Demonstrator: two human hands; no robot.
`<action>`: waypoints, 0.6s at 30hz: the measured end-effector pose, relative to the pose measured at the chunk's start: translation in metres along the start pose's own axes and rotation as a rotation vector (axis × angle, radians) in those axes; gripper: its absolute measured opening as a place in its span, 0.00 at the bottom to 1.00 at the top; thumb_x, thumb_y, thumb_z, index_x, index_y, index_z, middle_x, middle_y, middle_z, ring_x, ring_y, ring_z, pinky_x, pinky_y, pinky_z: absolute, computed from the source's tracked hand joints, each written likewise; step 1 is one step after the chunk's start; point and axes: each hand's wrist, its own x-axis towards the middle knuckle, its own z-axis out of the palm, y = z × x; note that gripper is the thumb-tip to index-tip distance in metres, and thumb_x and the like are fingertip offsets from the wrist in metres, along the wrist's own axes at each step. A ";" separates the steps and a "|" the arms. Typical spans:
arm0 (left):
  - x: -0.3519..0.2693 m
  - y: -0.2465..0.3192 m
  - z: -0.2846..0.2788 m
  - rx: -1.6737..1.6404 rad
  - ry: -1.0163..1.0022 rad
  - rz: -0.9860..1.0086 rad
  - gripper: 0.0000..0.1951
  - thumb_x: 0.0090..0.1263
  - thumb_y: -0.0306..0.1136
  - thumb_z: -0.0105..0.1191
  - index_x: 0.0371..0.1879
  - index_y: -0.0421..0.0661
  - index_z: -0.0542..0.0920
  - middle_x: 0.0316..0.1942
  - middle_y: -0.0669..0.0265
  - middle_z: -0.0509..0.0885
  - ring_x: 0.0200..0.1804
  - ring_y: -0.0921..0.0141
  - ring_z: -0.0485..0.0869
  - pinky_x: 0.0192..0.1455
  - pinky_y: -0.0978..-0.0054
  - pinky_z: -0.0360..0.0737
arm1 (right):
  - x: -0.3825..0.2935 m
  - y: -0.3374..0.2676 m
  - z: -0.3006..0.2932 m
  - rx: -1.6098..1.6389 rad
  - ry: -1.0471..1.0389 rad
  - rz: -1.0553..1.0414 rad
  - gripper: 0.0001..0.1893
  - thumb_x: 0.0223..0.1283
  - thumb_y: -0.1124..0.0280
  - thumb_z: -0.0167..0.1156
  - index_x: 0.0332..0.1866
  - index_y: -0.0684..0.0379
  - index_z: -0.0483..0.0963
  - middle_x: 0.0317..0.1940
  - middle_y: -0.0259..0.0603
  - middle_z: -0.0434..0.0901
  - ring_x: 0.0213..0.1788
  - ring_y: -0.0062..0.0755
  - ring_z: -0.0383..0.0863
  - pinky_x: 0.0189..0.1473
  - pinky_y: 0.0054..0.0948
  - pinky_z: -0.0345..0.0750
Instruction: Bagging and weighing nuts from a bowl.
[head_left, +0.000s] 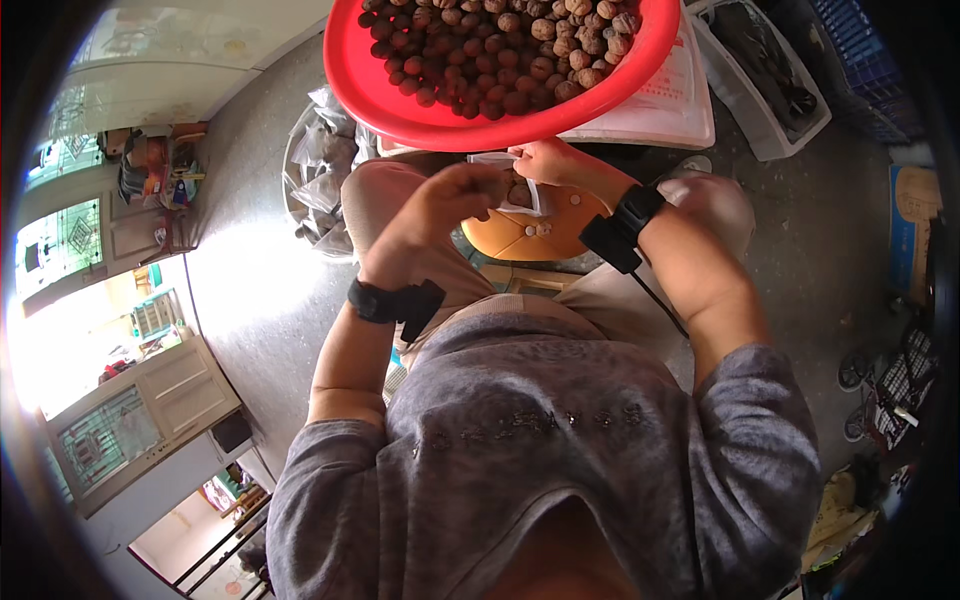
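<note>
A small clear plastic bag (537, 196) with walnuts (519, 196) inside sits over a round orange padded seat (510, 238) between my knees. Fingers of my right hand (551, 161) pinch the bag's upper edge. From the other side, my left hand (454, 201) overlaps the bag; its fingers are blurred, so a grip there is unclear. Right beyond my hands is a large red plastic basin (450, 135), with many walnuts (487, 67) spread across its bottom. The basin's far side is cut off by the picture's top edge.
Left of the basin, a round container (289, 169) holds several filled plastic bags (326, 187). A white foam box lid (667, 112) lies under the basin's right side. Farther right are a translucent bin (765, 139), a blue crate (862, 52) and a wheeled cart (889, 397).
</note>
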 end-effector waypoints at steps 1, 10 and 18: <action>0.004 -0.008 0.002 0.000 0.005 0.002 0.13 0.55 0.27 0.47 0.41 0.41 0.70 0.39 0.60 0.75 0.39 0.66 0.75 0.39 0.72 0.73 | -0.003 -0.008 -0.001 0.105 -0.067 0.096 0.03 0.38 0.80 0.46 0.22 0.67 0.62 0.17 0.34 0.62 0.21 0.20 0.60 0.23 0.25 0.61; 0.018 0.032 0.008 0.758 0.006 0.122 0.10 0.54 0.30 0.47 0.34 0.43 0.75 0.28 0.61 0.78 0.33 0.64 0.77 0.36 0.70 0.73 | -0.007 0.005 0.001 -0.004 -0.051 0.129 0.06 0.39 0.81 0.45 0.26 0.67 0.65 0.19 0.33 0.69 0.27 0.23 0.67 0.30 0.27 0.66; 0.127 0.095 -0.069 0.835 0.061 -0.067 0.11 0.53 0.31 0.48 0.35 0.44 0.74 0.24 0.61 0.78 0.32 0.68 0.78 0.34 0.73 0.74 | -0.008 -0.022 0.001 -0.035 0.100 0.008 0.03 0.35 0.80 0.47 0.21 0.68 0.65 0.14 0.45 0.67 0.20 0.32 0.66 0.26 0.32 0.64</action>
